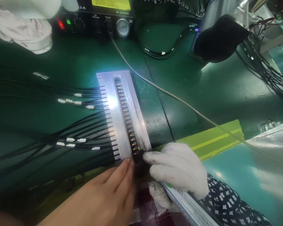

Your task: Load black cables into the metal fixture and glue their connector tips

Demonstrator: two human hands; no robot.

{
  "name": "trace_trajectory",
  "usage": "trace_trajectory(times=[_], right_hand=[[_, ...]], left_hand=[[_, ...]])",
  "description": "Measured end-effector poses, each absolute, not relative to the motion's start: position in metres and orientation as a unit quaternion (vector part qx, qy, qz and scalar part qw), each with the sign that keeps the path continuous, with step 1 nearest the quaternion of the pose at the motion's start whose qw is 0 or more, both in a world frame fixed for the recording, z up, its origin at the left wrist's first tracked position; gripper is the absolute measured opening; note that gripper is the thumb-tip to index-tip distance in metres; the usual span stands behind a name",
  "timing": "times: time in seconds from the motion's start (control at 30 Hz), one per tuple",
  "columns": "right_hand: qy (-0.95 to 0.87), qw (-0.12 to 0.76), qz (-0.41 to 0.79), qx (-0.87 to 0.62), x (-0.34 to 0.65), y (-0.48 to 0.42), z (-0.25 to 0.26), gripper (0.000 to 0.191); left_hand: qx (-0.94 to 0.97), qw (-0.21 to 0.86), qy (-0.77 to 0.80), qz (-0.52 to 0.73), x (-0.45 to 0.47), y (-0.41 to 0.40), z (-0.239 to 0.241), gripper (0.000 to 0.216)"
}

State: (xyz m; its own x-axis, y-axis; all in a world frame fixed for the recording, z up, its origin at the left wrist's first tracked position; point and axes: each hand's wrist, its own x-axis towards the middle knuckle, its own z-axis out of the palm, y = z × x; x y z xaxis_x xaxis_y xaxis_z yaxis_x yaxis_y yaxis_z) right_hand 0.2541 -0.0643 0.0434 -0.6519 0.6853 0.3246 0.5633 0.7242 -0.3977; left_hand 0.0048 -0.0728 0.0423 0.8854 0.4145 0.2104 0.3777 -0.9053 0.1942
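Observation:
A slotted metal fixture [121, 125] lies on the green bench. Black cables [85, 125] enter its left side, and their stripped ends with small copper-coloured tips [126, 114] line up in the central slot. My bare left hand [110, 188] has its fingertips pressed together at the fixture's near end; its thumb is hidden. My right hand [176, 172], in a white glove with dark-stained fingertips, is just right of that end. Between its thumb and fingers passes a long white object with blue print [188, 204], its kind unclear. Something dark lies by the index fingertip.
A black control box with a gauge [122, 27] stands at the back; its clear hose [167, 91] crosses the bench to the right. Another person's white-gloved hand [26, 31] is at upper left. A black rounded object [220, 39] and bundled cables [266, 67] are at upper right.

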Motion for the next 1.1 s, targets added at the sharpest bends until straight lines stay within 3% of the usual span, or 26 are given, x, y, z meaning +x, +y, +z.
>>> trace_trajectory(times=[0.47,0.63,0.87,1.1], right_hand=[[-0.893,0.22,0.115,-0.375,0.251,-0.071,0.049,0.007],[-0.882,0.223,0.162,-0.381,0.254,-0.068,0.047,0.004],[-0.87,0.353,0.122,-0.321,0.257,-0.061,0.026,0.009],[-0.878,0.306,0.15,-0.337,0.257,-0.059,0.033,0.013]], left_hand=[[0.967,0.071,0.214,0.115,0.0,-0.076,0.04,0.037],[0.962,0.075,0.243,0.101,-0.007,-0.082,0.031,0.04],[0.96,0.083,0.252,0.093,-0.008,-0.085,0.029,0.039],[0.96,0.086,0.252,0.083,-0.012,-0.087,0.027,0.04]])
